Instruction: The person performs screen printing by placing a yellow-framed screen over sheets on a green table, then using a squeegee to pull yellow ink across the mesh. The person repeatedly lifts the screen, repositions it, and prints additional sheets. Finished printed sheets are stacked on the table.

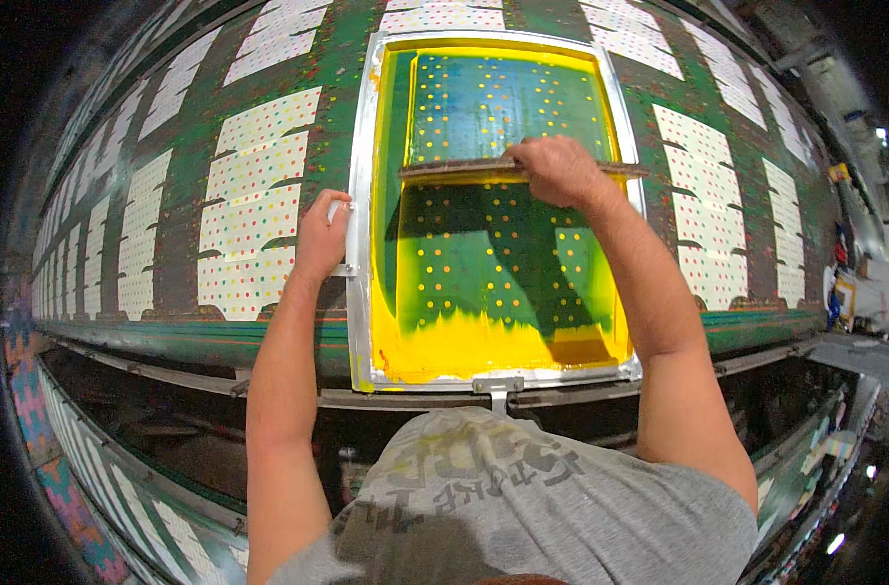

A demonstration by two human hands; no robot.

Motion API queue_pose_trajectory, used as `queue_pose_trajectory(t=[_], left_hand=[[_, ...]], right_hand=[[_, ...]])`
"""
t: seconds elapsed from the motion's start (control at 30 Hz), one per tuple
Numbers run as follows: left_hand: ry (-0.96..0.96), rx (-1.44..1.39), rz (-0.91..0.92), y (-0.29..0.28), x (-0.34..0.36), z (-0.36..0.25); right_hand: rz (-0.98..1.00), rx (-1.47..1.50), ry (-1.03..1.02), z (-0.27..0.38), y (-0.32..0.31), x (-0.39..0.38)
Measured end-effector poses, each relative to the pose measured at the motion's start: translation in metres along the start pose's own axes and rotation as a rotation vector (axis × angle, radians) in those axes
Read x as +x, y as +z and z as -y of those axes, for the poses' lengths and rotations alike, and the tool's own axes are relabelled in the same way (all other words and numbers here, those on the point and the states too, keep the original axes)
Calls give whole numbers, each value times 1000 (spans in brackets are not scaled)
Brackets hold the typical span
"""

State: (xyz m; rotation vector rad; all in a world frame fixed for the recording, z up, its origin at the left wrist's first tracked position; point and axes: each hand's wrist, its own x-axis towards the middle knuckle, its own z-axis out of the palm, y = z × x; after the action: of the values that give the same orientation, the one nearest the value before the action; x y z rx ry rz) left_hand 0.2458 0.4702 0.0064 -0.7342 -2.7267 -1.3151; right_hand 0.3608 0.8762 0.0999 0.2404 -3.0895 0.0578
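Squeegee: a long wooden-handled squeegee (464,168) lies crosswise in the upper centre of the frame, resting on the mesh inside the printing screen.
Right hand: my right hand (559,171) is clamped over the squeegee's handle toward its right end, fingers curled over the top edge.
Left hand: my left hand (322,237) grips the left rail of the metal frame (358,244), left of centre; thumb and fingers are closed on the edge.
Hands, relation: well apart, one on each thing.
Printing screen: the printing screen (493,263) fills the centre of the frame, green mesh with rows of small dots, bordered by a yellow margin.
Ink: yellow ink (464,346) is pooled along the lower edge of the screen, below the squeegee.
Table: the long green table (332,58) runs across the frame under the screen.
Cloth pieces: white dotted cloth pieces (254,195) lie in rows on it, left and right of the screen.
Shirt: my grey shirt (542,497) shows at the lower centre.
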Motion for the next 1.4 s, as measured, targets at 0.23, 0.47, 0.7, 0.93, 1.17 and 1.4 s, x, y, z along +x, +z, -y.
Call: queue_pose_trajectory(t=[0.23, 0.47, 0.7, 0.93, 1.17, 1.4], left_hand=[[5, -10, -6, 7, 5, 21], [-7, -56, 1, 8, 7, 24], [53, -15, -46, 10, 12, 26], [10, 210, -104, 11, 13, 26], [-101, 428, -43, 13, 28, 19], [-130, 419, -169, 19, 23, 20]], right_hand=[[42, 34, 54, 82, 3, -86], [67, 95, 80, 155, 12, -169], [-55, 24, 33, 199, 28, -226], [-58, 108, -35, 201, 43, -251], [-110, 256, -190, 176, 54, -293], [-122, 580, -271, 105, 43, -351]])
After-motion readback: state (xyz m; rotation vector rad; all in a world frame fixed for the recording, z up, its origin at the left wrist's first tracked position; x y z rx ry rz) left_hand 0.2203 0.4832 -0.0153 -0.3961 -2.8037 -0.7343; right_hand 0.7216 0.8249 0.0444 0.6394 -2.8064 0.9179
